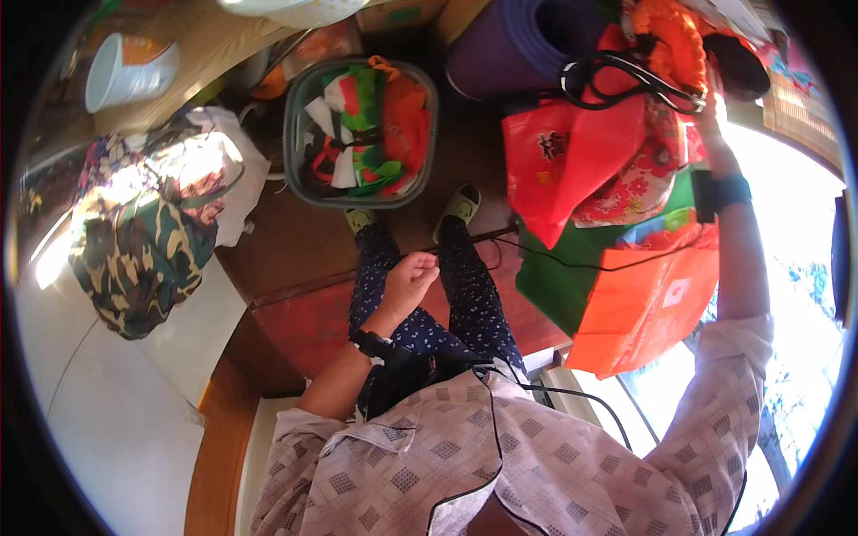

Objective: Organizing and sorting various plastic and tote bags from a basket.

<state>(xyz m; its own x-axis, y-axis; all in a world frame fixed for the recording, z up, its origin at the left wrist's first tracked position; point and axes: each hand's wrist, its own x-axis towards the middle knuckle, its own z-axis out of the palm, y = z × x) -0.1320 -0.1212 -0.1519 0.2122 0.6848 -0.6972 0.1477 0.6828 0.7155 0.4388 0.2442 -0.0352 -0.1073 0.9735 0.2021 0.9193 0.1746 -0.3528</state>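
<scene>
My left hand (411, 280) hangs in front of my thighs, its fingers curled in, and I see nothing in it. Out to the right, my right hand (713, 107) reaches into a pile of bags, blurred by glare. It is beside a gathered orange fabric item (670, 47) and a dark rounded object (739, 67); whether it grips either is unclear. A looped black cord (627, 80) lies just left of this hand. Below are a red bag (570, 154) with writing and a floral cloth bag (627, 191).
A grey plastic bin (293, 134) of folded bags stands beyond my feet. A rolled purple mat (509, 50) is behind it. An orange bag (643, 315) and green bag (556, 275) are at right, with a thin cable across. A camouflage bag (141, 261) hangs left.
</scene>
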